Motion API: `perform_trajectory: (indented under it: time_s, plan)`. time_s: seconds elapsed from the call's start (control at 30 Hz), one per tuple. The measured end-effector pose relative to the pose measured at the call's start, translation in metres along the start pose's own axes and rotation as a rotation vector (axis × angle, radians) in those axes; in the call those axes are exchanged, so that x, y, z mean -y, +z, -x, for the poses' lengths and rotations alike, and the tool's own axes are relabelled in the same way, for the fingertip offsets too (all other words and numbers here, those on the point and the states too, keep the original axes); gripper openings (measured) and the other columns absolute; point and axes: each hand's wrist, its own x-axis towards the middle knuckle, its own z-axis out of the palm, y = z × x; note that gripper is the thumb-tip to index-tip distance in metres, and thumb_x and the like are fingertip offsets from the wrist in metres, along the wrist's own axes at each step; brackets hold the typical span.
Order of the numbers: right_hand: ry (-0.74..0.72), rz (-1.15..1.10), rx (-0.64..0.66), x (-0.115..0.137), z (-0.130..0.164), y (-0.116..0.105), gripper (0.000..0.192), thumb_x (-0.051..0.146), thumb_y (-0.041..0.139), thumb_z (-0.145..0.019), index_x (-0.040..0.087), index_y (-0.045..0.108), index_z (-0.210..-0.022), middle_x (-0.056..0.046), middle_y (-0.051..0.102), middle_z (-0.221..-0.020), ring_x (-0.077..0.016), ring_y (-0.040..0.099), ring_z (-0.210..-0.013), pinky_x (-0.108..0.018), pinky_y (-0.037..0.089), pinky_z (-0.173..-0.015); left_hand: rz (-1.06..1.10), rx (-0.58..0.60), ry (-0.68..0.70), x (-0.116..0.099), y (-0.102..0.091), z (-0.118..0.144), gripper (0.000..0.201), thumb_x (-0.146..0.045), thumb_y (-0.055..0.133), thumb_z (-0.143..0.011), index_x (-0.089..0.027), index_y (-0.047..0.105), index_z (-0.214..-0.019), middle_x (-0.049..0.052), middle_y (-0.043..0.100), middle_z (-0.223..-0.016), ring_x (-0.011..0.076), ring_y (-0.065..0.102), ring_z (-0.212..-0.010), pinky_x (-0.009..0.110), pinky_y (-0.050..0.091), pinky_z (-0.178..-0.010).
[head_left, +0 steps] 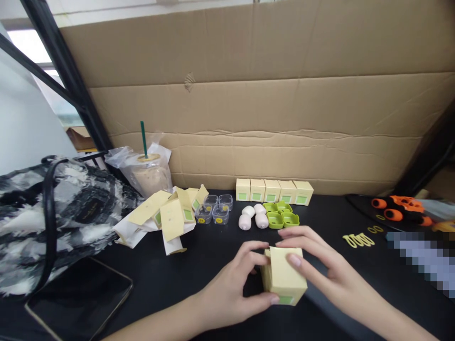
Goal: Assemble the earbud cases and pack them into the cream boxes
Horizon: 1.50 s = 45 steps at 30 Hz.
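A small pale-yellow cardboard box (pixel 286 274) with a green label stands on the black table in front of me. My left hand (pixel 239 282) grips its left side, thumb at the lower front edge and fingers at the upper left edge. My right hand (pixel 322 267) holds it from the right, thumb on the top face and fingers over the far edge. What is inside the box is hidden. Beyond it lie several whitish-pink rounded pieces (pixel 261 220), several green plastic trays (pixel 275 219) and several clear plastic cups (pixel 221 215) with yellow stickers.
Closed yellow boxes (pixel 272 191) line the cardboard backboard (pixel 270 109). Unfolded boxes (pixel 173 219) lie left of the cups, near a bagged drink (pixel 151 175). At left are a checked bag (pixel 88 203) and a dark tablet (pixel 80 298); at right, yellow rings (pixel 358 240) and an orange toy (pixel 407 204).
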Motion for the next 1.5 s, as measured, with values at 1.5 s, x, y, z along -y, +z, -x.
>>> perform_trajectory:
  time_s: [1.5]
  plan:
    - [-0.05,0.296,0.134,0.0,-0.013,-0.042,0.042,0.042,0.053,-0.09,0.022,0.053,-0.127,-0.009,0.058,-0.117,-0.0229,0.059,-0.107,-0.032,0.049,-0.092,-0.011,-0.021,-0.172,0.017,0.005,0.006,0.069,-0.03,0.061,-0.082,-0.03,0.015,-0.135,0.013,0.038,-0.137,0.0234,0.052,-0.11,0.043,0.045,-0.092]
